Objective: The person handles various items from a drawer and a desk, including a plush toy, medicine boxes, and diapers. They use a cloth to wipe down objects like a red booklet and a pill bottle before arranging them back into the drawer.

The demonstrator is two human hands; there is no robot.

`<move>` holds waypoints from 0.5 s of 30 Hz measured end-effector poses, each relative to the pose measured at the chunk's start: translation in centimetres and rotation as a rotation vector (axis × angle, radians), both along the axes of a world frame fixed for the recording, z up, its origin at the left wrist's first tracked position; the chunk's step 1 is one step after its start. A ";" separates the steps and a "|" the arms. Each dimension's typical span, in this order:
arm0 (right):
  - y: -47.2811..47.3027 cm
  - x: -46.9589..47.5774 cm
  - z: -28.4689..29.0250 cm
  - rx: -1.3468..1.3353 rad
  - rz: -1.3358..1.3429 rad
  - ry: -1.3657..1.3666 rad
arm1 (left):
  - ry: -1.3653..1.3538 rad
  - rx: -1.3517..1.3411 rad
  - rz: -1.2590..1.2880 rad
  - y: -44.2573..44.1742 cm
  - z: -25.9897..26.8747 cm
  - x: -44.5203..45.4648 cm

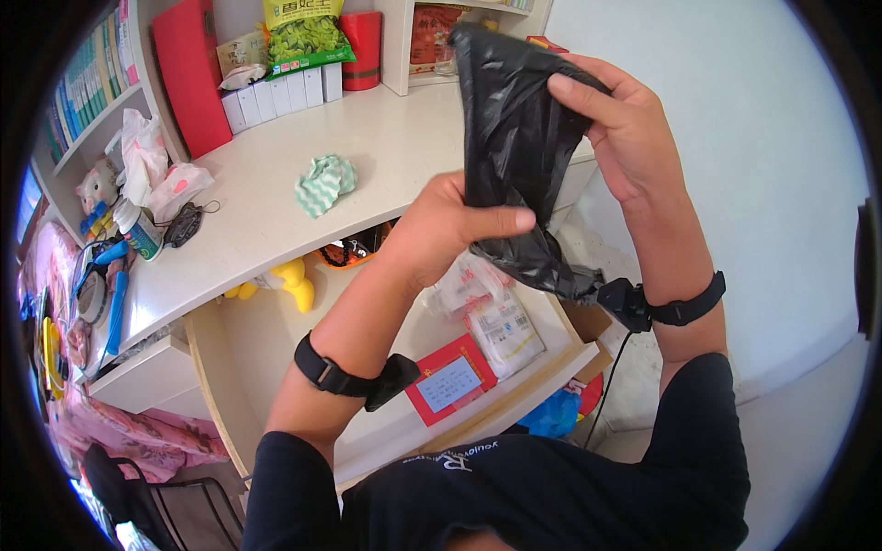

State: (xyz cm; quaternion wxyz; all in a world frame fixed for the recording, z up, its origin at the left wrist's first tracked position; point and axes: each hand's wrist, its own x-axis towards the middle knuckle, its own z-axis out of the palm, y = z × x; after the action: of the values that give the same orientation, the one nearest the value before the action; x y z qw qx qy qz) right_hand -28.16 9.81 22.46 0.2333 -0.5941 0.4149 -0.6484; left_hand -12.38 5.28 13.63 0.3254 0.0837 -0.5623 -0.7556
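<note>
A crumpled black plastic bag [517, 131] is stretched between my two hands above the open drawer [296, 372]. My right hand [620, 124] pinches its upper right part, thumb in front. Lower down, my left hand [455, 224] grips the bag's left side, with the thumb laid across the plastic. The bag's tail hangs toward the right wrist strap. Inside the drawer below lie a red card with a white written panel [451, 382], a white plastic packet [506, 334], a clear bag with red print [468, 279] and a yellow plush toy [293, 282].
On the white desktop [262, 172] sits a green-and-white striped cloth [327, 184]. At left are a bottle [138, 227], plastic bags [162, 165] and a blue-handled brush [117, 303]. A red folder [189, 76] and snack bag [306, 38] stand behind. The wall [765, 172] rises at right.
</note>
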 end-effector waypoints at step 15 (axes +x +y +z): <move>-2.5 -4.1 0.7 -0.173 -0.137 -0.484 | -0.568 -0.221 -0.112 -2.9 -5.4 8.1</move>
State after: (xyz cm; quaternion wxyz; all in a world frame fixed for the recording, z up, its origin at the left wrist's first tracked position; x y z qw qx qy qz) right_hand -32.30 7.31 23.12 0.2298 -0.4099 0.3294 -0.8189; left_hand -4.28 2.42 8.22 0.1203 0.2244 -0.7133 -0.6529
